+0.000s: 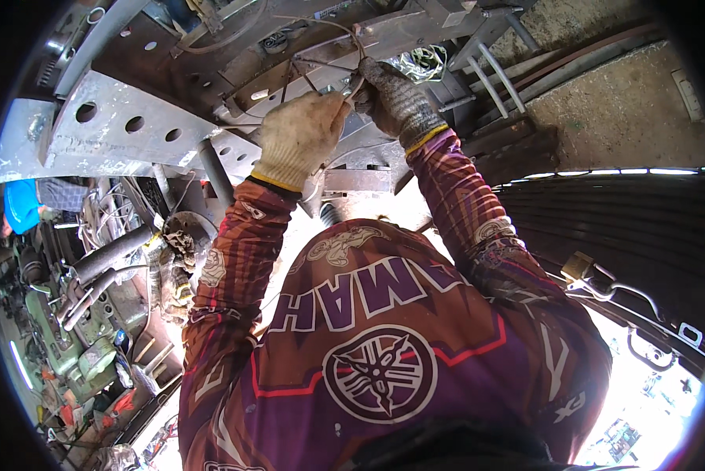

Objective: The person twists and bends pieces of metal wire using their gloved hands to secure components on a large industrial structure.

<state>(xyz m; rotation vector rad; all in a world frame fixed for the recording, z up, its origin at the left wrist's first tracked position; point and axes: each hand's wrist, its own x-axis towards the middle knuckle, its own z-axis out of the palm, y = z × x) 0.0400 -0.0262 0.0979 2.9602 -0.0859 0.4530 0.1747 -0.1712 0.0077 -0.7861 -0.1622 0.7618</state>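
Both of my hands are raised together at the top middle, in knit work gloves with yellow cuffs. My left hand (301, 133), in a cream glove, is closed, fingertips pinched at a thin bent wire (358, 49). Close beside it, my right hand (395, 98), in a darker, dirtier grey glove, is curled round the same wire. The wire arcs up and leftward from between my hands. Exactly how the fingertips grip it is partly hidden by the gloves. Thin metal rods (309, 78) cross just beyond my left hand.
A steel beam with round holes (113, 122) lies at the left. Coiled shiny wire (423, 64) sits past my right hand. Metal bars (501, 78) jut out at the upper right, near a concrete surface (611, 106). Cluttered machinery (77, 322) fills the lower left; a padlock (578, 267) hangs at the right.
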